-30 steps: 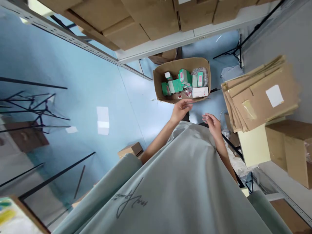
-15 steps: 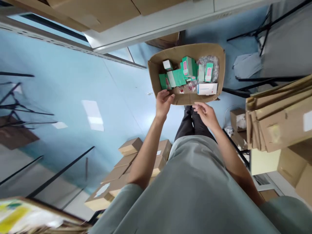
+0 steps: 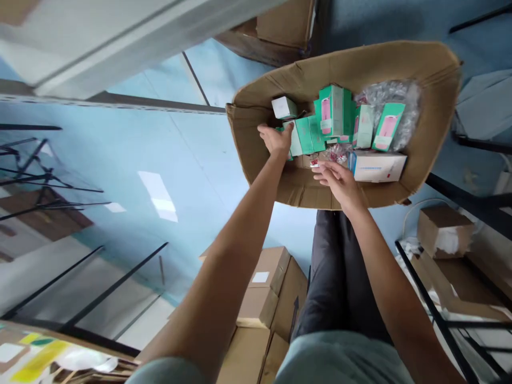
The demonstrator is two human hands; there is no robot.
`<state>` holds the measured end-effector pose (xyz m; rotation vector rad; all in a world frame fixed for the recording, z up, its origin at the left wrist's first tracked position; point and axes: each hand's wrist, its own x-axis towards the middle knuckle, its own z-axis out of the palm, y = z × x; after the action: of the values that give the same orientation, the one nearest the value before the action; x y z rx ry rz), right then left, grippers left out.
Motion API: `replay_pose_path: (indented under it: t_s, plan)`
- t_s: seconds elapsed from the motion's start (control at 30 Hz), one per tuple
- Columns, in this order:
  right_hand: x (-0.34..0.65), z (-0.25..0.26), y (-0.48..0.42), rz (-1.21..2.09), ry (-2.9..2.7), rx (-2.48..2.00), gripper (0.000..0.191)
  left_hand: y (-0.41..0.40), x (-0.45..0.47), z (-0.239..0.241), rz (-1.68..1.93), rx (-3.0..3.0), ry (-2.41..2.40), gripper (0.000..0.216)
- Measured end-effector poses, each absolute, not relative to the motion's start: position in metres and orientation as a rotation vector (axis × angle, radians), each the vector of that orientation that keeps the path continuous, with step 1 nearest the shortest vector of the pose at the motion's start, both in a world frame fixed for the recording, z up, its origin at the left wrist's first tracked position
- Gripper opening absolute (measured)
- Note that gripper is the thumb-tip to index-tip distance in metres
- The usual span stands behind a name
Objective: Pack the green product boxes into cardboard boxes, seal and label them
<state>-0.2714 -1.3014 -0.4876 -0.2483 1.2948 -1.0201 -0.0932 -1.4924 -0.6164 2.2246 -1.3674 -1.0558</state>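
A large open carton (image 3: pixel 316 194) stands in front of my legs, holding several green-and-white small boxes, some with a pink picture. My left hand (image 3: pixel 277 141) is inside its left part, over a green box (image 3: pixel 289 156) that it mostly covers; thumb and fingers are apart, and a firm grip does not show. My right hand (image 3: pixel 340 184) reaches over the near rim with fingers stretched out and nothing held. Its fingertips are close to a small red packet (image 3: pixel 314 161). To its right lies a white box (image 3: pixel 378 166) with blue print.
Clear bubble wrap (image 3: pixel 408 114) fills the carton's right end. A grey metal rack (image 3: pixel 132 50) crosses the upper left. Closed cardboard boxes (image 3: pixel 268 272) are stacked beside my legs. A black frame (image 3: pixel 432 309) stands at the right, near an open small box (image 3: pixel 446 232).
Both hands have moved forward from the near rim into the carton, the left to the green box at its left end. The carton appears larger and closer.
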Motion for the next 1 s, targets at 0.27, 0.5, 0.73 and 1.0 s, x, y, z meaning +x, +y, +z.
replay_pose_path:
  t_s: [0.27, 0.5, 0.73, 1.0]
  plan:
    - [-0.236, -0.654, -1.329, -0.993, 1.272, -0.2, 0.071, -1.594, -0.094, -0.756, -0.929, 2.32, -1.39, 0.078]
    - [-0.215, -0.669, -1.3, -0.979, 1.296, -0.056, 0.067, -1.575, -0.086, -0.787, -0.943, 2.388, -1.319, 0.068]
    - [-0.201, -0.658, -1.302, -1.0, 1.284, -0.05, 0.066, -1.563, -0.063, -0.771, -0.952, 2.279, -1.327, 0.058]
    - [-0.206, -0.606, -1.284, -0.968, 1.307, 0.025, 0.066, -1.51, -0.047, -0.648, -0.648, 2.442, -1.269, 0.056]
